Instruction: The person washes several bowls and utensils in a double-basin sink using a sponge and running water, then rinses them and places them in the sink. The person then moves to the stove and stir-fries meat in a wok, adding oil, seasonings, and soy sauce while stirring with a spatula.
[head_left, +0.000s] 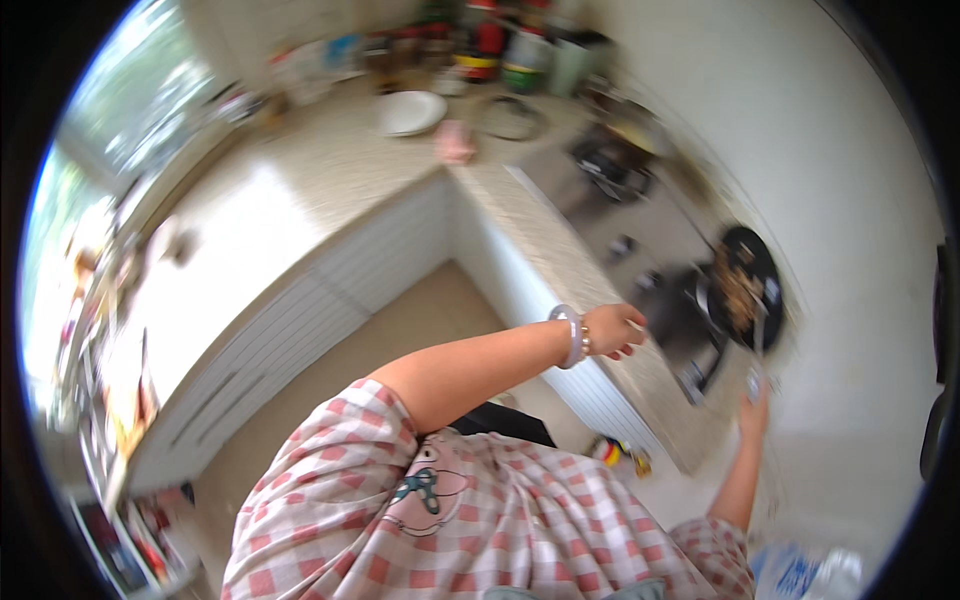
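My left hand (616, 330), with a pale bangle (568, 336) and a beaded bracelet (585, 337) at the wrist, hovers at the front edge of the gas cooktop (600, 217). It holds nothing, and its fingers are loosely curled and apart. On the right, my right hand (754, 412) grips the handle of a long spatula (759, 341). The spatula's far end reaches into a black wok (766, 262) on the near burner. Brown food pieces (739, 289) lie in the wok; what they are is too blurred to tell.
A pot (637, 127) with yellowish contents stands by the far burner. A round glass lid (511, 118), a pink cloth (454, 141) and a white plate (411, 112) lie on the corner counter (337, 157). Several bottles (480, 45) line the back. Plastic packaging (806, 574) sits low right.
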